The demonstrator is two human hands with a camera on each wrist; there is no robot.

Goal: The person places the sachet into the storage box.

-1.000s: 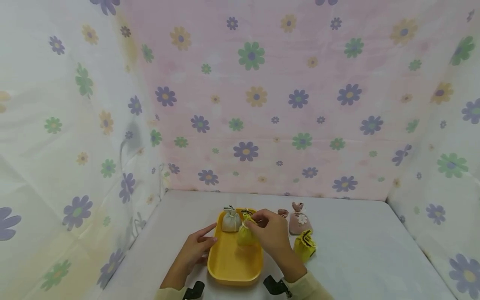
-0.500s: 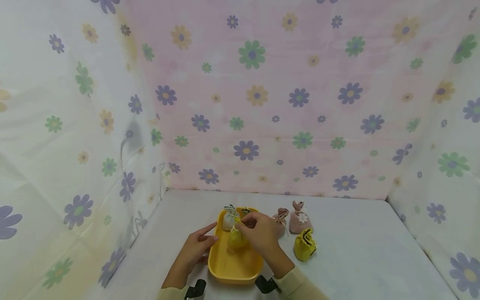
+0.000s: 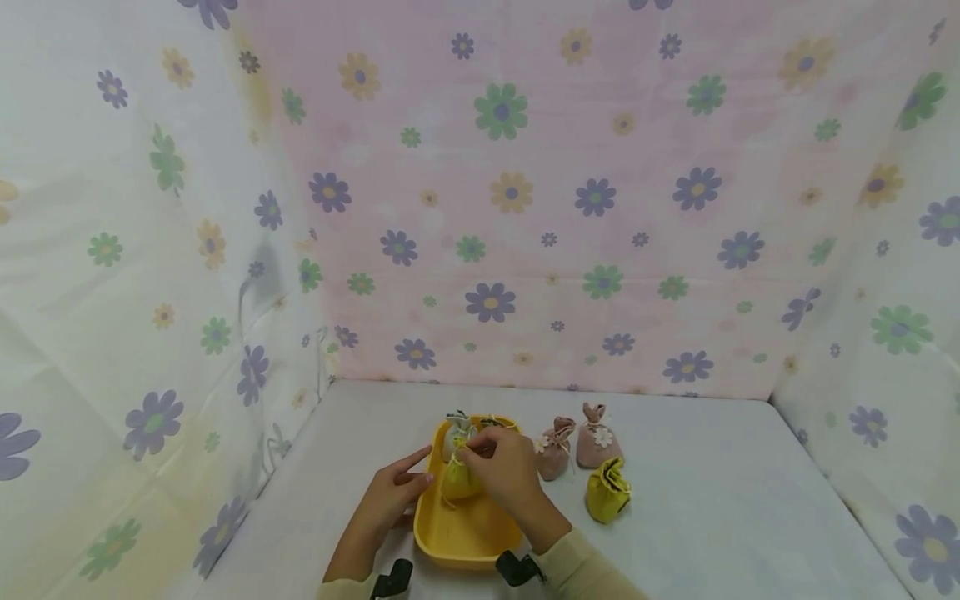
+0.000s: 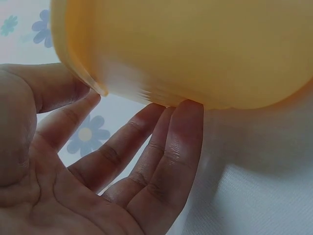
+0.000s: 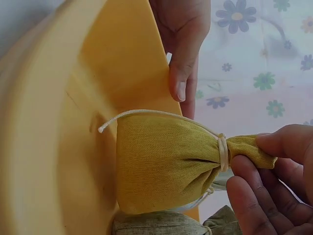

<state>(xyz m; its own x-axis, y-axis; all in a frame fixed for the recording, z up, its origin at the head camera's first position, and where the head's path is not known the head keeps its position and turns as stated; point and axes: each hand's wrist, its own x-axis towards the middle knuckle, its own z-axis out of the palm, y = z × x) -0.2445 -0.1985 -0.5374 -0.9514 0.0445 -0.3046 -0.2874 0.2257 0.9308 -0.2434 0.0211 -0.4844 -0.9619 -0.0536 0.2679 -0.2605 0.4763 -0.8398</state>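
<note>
My right hand [image 3: 506, 468] pinches the gathered neck of a yellow drawstring pouch [image 3: 459, 481] over the yellow tray [image 3: 467, 543]. In the right wrist view the pouch [image 5: 164, 159] hangs full below a cream cord, its base close to the tray floor. My left hand [image 3: 392, 493] holds the tray's left side. The left wrist view has its thumb at the rim and the fingertips against the outer wall [image 4: 161, 90]. A pale pouch [image 3: 450, 442] stands at the back of the tray, partly hidden by the yellow one. Beside it the dark top of another pouch [image 3: 491, 422] shows behind my right hand.
Right of the tray, on the white table [image 3: 720, 500], stand two pinkish-brown pouches with white flowers, a nearer one [image 3: 553, 458] and a farther one [image 3: 597, 448]. In front of them is another yellow pouch [image 3: 607, 493]. Flower-printed cloth [image 3: 555, 275] walls off the back and sides.
My right hand has moved left across the tray with the yellow pouch, bringing it in front of the pale pouch. The nearer pinkish-brown pouch has come into view. My left hand stays at the tray.
</note>
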